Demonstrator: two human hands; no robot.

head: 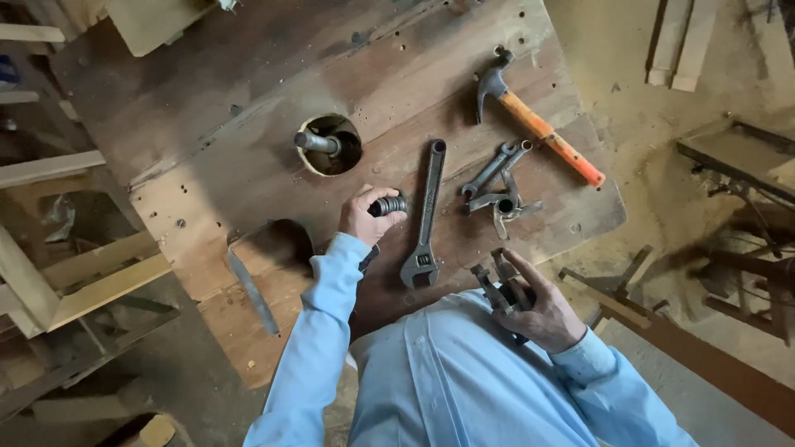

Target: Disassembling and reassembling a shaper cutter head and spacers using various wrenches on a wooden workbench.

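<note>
Left hand (367, 217) around one dark cylinder (387, 204), right hand (542, 310) gripping one metal tool (497, 285).

The worktop (248, 157) is worn, scuffed wood, matt and pitted with small holes. The wrench (424, 223) and spanners (495, 170) are dull dark metal. The hammer (530, 116) has a dark metal head and a smooth orange handle. The left hand (368, 217) grips a ridged dark metal cylinder (389, 204). The sleeves (319, 331) are smooth pale blue cloth.
</note>
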